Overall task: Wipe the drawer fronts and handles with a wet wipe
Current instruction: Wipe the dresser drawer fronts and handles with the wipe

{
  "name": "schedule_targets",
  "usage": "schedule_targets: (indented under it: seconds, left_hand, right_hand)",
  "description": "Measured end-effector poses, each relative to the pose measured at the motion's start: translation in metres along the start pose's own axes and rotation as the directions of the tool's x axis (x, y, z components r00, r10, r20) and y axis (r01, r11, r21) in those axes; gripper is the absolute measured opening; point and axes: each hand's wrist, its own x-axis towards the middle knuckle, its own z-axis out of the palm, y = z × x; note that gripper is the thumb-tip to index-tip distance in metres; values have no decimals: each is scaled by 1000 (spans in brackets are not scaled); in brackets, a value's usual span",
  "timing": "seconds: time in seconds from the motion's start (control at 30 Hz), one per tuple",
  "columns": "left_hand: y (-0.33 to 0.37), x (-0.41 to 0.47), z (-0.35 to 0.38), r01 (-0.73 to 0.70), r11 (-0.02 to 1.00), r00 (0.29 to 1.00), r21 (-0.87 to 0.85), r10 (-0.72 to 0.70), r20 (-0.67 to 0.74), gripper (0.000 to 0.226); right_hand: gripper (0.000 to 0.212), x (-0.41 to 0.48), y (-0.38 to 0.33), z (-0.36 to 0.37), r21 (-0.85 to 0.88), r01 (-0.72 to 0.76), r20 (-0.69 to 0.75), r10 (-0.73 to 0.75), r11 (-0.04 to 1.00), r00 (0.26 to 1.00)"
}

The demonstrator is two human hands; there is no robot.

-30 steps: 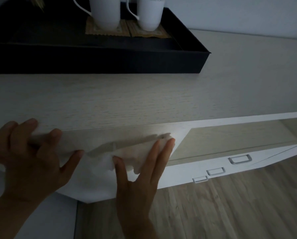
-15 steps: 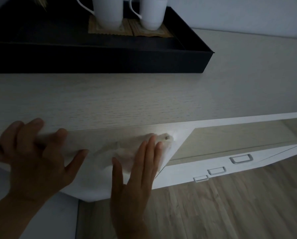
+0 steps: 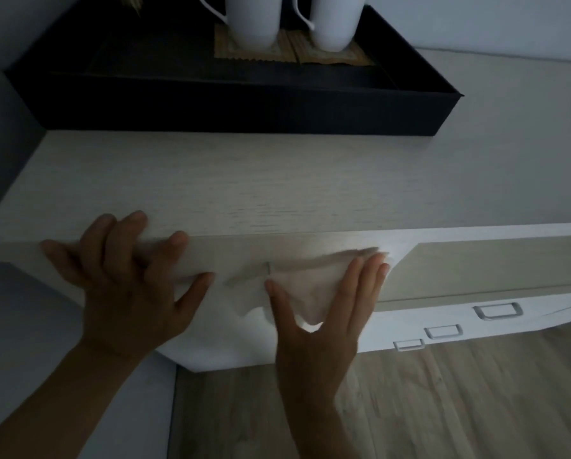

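Fingers splayed a second ago are now lying close together as your right grip (image 3: 317,326), flat and pinching nothing, is pressing the wet wipe (image 3: 305,293) against the right end of the pale front panel (image 3: 237,260) just under the tabletop (image 3: 310,180). Your left grip (image 3: 128,293) is hooking curled fingers over the tabletop's near edge at the left, thumb on the panel. The job is looking early: the white drawer fronts (image 3: 403,326) and their three handles (image 3: 497,316), lower right, are sitting well apart from the wipe, apparently awaiting their turn. A black tray (image 3: 244,107) is sitting on the far side.
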Motion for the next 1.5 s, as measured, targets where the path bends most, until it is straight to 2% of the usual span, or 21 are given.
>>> schedule_targets:
  seconds: [0.03, 0.1, 0.17, 0.27, 0.47, 0.6, 0.73, 0.87, 1.0, 1.13, 1.3, 1.5]
  left_hand:
    - [-1, 1, 0, -39, 999, 999, 14, 39, -20, 59]
    - [-3, 1, 0, -30, 999, 999, 30, 31, -35, 59]
    - [-4, -2, 1, -20, 999, 1000, 26, 20, -16, 60]
    - [-4, -1, 0, -4, 1000, 1000, 5, 4, 0, 61]
    - [-4, 0, 1, -4, 999, 1000, 35, 4, -10, 59]
    - [-4, 1, 2, 13, 1000, 1000, 21, -13, -9, 57]
    - [-5, -1, 4, 9, 999, 1000, 50, -8, -12, 57]
    - [-4, -1, 7, 22, 998, 1000, 51, -21, -5, 58]
    - [-4, -4, 8, 25, 997, 1000, 72, -23, -21, 57]
    - [-2, -4, 7, 35, 997, 998, 69, -31, -51, 55]
    - [-4, -3, 7, 26, 998, 999, 56, -25, -21, 56]
    - [-7, -3, 5, 3, 998, 1000, 61, -3, 2, 57]
  right_hand:
    - [84, 0, 3, -2, -7, 16, -3, -16, 1000, 1000]
    - [73, -3, 1, 1, 21, 54, -3, -54, 998, 999]
    - [56, -9, 1, 5, 1, 163, -27, -163, 987, 986]
    - [43, -11, 6, 8, -31, 276, -27, -277, 961, 960]
    - [21, -7, 6, -5, 71, 380, -48, -378, 922, 925]
    - [19, 1, 13, -21, 65, 378, -40, -376, 923, 926]
    - [35, 2, 13, -28, 115, 335, -21, -334, 935, 942]
    - [27, 6, 10, -14, 25, 187, -106, -183, 982, 977]
    - [49, 2, 10, -6, 34, 71, -150, -66, 997, 986]
    - [48, 1, 11, 1, -13, 154, -151, -154, 988, 977]
    - [29, 2, 11, 1, -64, 343, -126, -349, 937, 929]
    - [17, 2, 5, 1, -56, 370, -114, -374, 927, 920]
